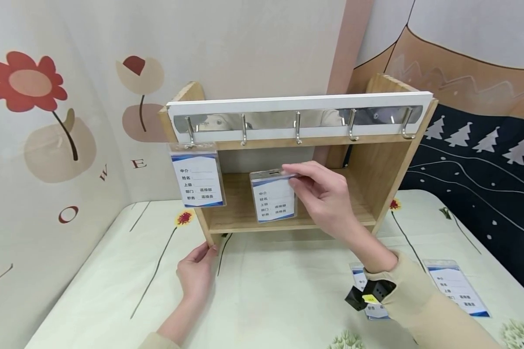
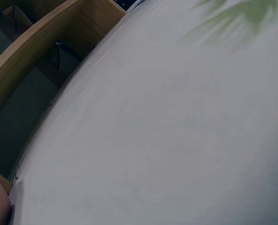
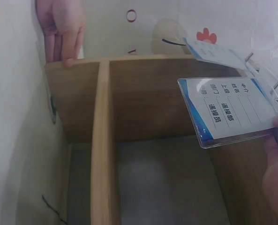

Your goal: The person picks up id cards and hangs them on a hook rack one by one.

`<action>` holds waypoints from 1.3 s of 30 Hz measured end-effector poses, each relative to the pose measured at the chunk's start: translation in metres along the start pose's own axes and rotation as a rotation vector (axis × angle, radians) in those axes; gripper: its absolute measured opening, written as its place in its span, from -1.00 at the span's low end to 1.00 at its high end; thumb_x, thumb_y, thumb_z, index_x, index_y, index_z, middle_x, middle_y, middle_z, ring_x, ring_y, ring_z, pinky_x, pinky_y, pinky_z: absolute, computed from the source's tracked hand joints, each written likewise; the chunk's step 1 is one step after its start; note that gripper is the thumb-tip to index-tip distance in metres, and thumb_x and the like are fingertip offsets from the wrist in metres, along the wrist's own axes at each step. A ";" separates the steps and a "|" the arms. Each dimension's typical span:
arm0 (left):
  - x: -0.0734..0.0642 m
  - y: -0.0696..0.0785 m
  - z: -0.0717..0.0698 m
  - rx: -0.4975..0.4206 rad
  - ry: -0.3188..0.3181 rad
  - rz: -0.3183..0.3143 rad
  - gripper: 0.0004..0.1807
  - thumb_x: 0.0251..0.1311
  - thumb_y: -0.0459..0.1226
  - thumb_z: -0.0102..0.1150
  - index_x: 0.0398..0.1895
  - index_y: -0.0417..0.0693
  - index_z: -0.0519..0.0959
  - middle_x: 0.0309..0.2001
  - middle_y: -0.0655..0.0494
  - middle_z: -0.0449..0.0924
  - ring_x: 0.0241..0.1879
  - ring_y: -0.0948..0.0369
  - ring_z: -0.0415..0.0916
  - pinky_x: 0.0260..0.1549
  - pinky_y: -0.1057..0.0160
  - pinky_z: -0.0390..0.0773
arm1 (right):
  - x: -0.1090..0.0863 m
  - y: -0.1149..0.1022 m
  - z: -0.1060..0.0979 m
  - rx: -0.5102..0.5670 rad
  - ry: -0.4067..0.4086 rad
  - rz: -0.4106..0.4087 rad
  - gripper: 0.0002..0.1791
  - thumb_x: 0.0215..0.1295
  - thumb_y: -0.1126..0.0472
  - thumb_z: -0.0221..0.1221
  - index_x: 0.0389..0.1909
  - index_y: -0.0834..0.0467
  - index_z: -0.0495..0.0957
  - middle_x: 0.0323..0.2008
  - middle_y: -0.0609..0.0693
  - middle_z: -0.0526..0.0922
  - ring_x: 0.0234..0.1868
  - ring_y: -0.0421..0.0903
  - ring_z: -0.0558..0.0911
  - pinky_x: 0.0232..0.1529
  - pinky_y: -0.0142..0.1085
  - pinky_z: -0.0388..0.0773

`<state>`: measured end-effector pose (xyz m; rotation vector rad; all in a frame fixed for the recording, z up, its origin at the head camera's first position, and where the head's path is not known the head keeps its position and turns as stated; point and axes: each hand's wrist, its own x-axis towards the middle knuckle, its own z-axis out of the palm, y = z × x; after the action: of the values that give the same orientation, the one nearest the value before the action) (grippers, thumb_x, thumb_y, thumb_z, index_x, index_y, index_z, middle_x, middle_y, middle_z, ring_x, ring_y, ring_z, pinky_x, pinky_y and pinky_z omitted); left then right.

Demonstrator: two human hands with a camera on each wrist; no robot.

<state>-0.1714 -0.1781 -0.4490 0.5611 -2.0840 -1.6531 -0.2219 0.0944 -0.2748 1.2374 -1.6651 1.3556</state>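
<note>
Tablecloth (image 1: 279,286) before the shelf (image 1: 377,169) bears badges (image 1: 456,290), one partly behind a sleeve (image 1: 428,300).

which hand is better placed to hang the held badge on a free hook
Right, I'd judge. The right hand pinches the held badge near its top corner, below the hooks. The left hand touches the wooden shelf low down at its left side and would probably have to reach up.

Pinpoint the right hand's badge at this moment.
In the head view, the held badge is near the centre, pinched by the right hand in front of the wooden shelf, below the hooks and right of the hanging badge.
</note>
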 end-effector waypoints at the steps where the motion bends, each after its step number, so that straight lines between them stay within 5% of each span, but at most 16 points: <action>1: 0.000 0.000 0.000 -0.001 -0.001 -0.002 -0.67 0.33 -0.30 0.30 0.09 -0.29 0.69 -0.03 -0.22 0.71 -0.05 0.06 0.70 -0.28 0.62 0.52 | 0.002 -0.001 0.001 0.002 0.002 -0.003 -0.66 0.20 0.69 0.21 -0.01 0.45 0.64 -0.15 0.23 0.72 -0.28 -0.14 0.54 -0.40 -0.46 0.38; 11: -0.001 0.001 -0.002 -0.009 -0.013 -0.013 -0.65 0.35 -0.29 0.30 0.12 -0.30 0.67 0.00 -0.24 0.70 -0.04 0.08 0.70 -0.28 0.59 0.54 | 0.016 -0.005 0.012 0.010 0.077 -0.052 -0.71 0.19 0.69 0.23 -0.06 0.49 0.62 -0.15 0.30 0.71 -0.24 -0.14 0.57 -0.29 -0.45 0.49; 19: 0.000 0.001 -0.001 -0.014 0.004 -0.013 -0.67 0.32 -0.30 0.32 0.09 -0.28 0.69 -0.04 -0.22 0.72 -0.24 0.40 0.66 -0.30 0.60 0.54 | 0.027 -0.007 0.023 0.057 0.134 -0.065 -0.75 0.22 0.69 0.20 -0.09 0.51 0.62 -0.16 0.31 0.70 -0.21 -0.13 0.58 -0.29 -0.44 0.48; 27: 0.000 0.001 -0.001 -0.001 0.002 -0.011 -0.67 0.33 -0.31 0.31 0.10 -0.27 0.69 -0.03 -0.22 0.72 -0.17 0.30 0.69 -0.29 0.61 0.53 | 0.034 -0.010 0.034 0.028 0.140 -0.090 -0.76 0.27 0.66 0.17 -0.07 0.50 0.64 -0.13 0.30 0.70 -0.10 -0.08 0.65 -0.12 -0.42 0.60; 31: 0.000 0.002 0.000 0.003 0.003 -0.011 -0.67 0.33 -0.32 0.31 0.10 -0.28 0.68 -0.03 -0.22 0.72 -0.11 0.20 0.70 -0.29 0.61 0.53 | 0.037 -0.012 0.039 0.007 0.146 -0.114 -0.75 0.28 0.66 0.16 -0.06 0.49 0.64 -0.12 0.29 0.69 -0.11 -0.11 0.63 -0.22 -0.46 0.55; 34: 0.000 0.003 0.000 -0.006 0.007 -0.010 -0.68 0.33 -0.32 0.31 0.10 -0.28 0.69 -0.03 -0.22 0.72 -0.14 0.24 0.70 -0.29 0.61 0.53 | 0.039 -0.012 0.042 -0.020 0.149 -0.129 -0.76 0.30 0.63 0.17 -0.06 0.47 0.66 -0.13 0.27 0.69 -0.19 -0.13 0.59 -0.37 -0.47 0.42; 39: -0.001 0.003 0.000 -0.022 0.014 0.004 -0.68 0.32 -0.33 0.32 0.08 -0.31 0.69 -0.04 -0.24 0.72 -0.21 0.34 0.68 -0.31 0.60 0.54 | 0.042 -0.011 0.047 -0.054 0.145 -0.143 -0.77 0.35 0.58 0.15 -0.04 0.45 0.66 -0.10 0.26 0.70 -0.15 -0.04 0.63 -0.27 -0.42 0.48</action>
<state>-0.1703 -0.1770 -0.4457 0.5597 -2.0534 -1.6632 -0.2223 0.0382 -0.2449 1.1750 -1.4759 1.2741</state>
